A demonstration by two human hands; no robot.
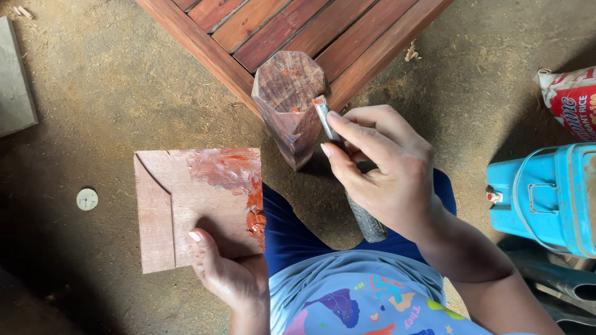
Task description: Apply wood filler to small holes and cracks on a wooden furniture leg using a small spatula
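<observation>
Metal tool (366, 220) mid-shaft hidden under right hand (388, 177).

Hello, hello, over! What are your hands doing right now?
Right hand grips metal tool, tip on wooden post. Left hand holds putty-smeared board. Nothing blocking the post.

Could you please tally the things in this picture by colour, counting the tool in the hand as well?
Reddish-brown wood: 3 – wooden post, flat board smeared with orange paste, held by the left hand, slatted panel
Grey metal: 1 – tool in the right hand
Blue: 1 – metal box
White and red: 1 – sack
Pale: 1 – round disc
Total: 7
</observation>
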